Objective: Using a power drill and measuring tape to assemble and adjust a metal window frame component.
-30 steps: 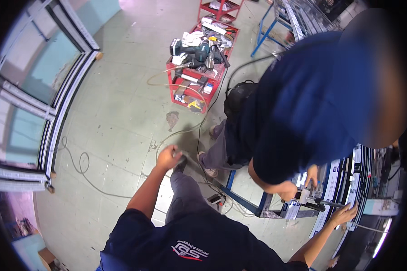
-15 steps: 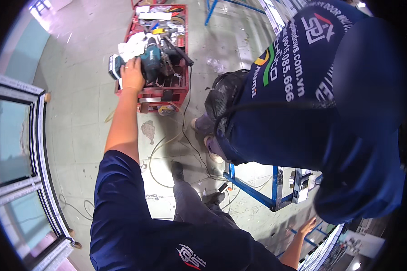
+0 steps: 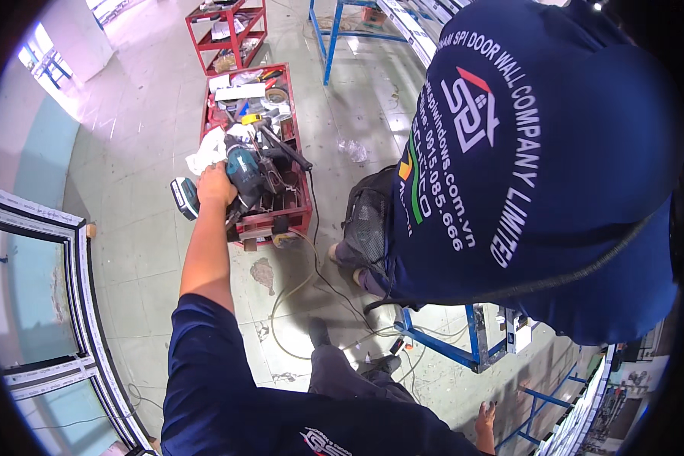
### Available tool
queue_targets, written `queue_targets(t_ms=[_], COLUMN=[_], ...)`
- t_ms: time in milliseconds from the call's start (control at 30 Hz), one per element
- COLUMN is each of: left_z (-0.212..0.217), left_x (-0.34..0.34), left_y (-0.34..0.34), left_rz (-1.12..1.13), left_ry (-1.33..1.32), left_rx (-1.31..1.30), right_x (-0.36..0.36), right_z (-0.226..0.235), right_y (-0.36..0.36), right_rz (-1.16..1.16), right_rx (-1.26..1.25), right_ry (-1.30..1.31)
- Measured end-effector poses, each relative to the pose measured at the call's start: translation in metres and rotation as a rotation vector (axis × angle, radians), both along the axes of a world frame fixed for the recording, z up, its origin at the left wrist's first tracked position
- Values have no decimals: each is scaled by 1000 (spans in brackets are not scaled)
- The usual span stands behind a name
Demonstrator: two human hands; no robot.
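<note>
A teal-and-black cordless drill (image 3: 245,171) lies over the near end of a red tool trolley (image 3: 302,186), its battery jutting past the trolley's left side. My left hand (image 3: 216,185) is closed round its handle, with that arm stretched forward. White cloth or paper (image 3: 207,150) lies crumpled beside the drill. Down at the lower right, my right hand (image 3: 486,418) holds nothing, fingers apart, near a blue-legged stand (image 3: 536,414). A yellow tape measure (image 3: 251,119) and a roll of tape (image 3: 277,96) are among the tools farther along the trolley.
A co-worker in a dark blue shirt (image 3: 463,152) bends close on my right. Cables and a hose (image 3: 281,334) loop over the floor near my feet. Framed window panels (image 3: 76,281) stand at left. A second red trolley (image 3: 235,38) and a blue stand (image 3: 330,45) are farther off.
The view has shifted, so the trolley appears lower. My left hand stays on the drill. My right hand has come back toward me. The co-worker's back fills more of the right side.
</note>
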State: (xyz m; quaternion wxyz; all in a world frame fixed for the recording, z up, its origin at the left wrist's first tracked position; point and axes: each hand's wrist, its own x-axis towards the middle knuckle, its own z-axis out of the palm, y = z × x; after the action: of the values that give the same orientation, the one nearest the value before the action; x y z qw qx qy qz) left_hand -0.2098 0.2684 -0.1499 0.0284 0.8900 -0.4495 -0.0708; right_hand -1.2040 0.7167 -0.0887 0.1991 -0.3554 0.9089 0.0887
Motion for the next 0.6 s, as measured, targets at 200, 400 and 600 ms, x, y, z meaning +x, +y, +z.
queue_targets(t_ms=[200,400,600], left_z=[82,83,11], left_x=[5,-60,-247], left_y=[69,218,424], left_rz=[-107,-433,-135], left_ry=[143,116,360], left_rx=[-523,-818,-291], right_x=[-3,43,67], right_z=[-30,-73,-110], right_y=[-32,-97,-103], right_rz=[-37,24,-232], right_rx=[-239,-218,-74], right_ry=[-310,-517,-419])
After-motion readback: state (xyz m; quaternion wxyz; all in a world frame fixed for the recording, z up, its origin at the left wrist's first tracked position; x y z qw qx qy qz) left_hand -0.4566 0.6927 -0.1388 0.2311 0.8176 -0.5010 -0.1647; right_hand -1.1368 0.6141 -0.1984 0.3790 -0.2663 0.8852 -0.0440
